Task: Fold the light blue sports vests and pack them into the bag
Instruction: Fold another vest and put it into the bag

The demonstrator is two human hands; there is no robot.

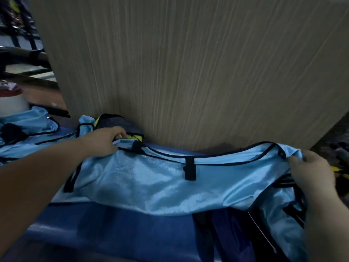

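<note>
Item: light blue vest [160,184], black-trimmed, held stretched sideways just over the blue surface [113,233]; fingers of left hand [105,142] curled on one end, fingers of right hand [311,173] clamped on the other, probably to square it for folding. More vests [28,121] heaped far left; dark fabric [226,233] below may be the bag, cannot tell. Markings: black print [294,210] near right hand, unreadable; no brand visible.

Vest [151,184]: glossy satin-like cloth. Panel [188,72]: matt wood-grain. Table cover [122,229]: blue cloth.
</note>
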